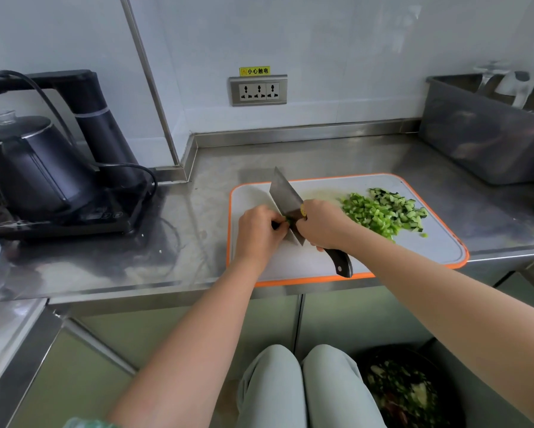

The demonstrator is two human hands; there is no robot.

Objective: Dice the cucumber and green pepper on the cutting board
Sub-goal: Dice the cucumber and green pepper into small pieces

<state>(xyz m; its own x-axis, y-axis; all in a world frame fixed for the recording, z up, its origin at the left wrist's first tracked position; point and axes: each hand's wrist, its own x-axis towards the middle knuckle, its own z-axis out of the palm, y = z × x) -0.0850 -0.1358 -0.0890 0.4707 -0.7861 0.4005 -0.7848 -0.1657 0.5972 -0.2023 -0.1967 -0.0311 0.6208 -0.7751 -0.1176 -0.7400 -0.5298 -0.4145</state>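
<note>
A white cutting board with an orange rim (321, 264) lies on the steel counter. My right hand (324, 225) grips the dark handle of a cleaver (285, 193), whose blade stands on the board's left half. My left hand (259, 231) holds a small green pepper piece (288, 221) against the blade with curled fingers. On the right half lies a heap of diced green pepper (370, 214), with diced cucumber (398, 205) beside and behind it.
A black electric kettle (34, 162) with its pump stand and base sits on the counter at the left. A grey plastic tub (488, 131) stands at the back right. A wall socket (258, 90) is behind the board. A bin with scraps (404, 393) sits on the floor.
</note>
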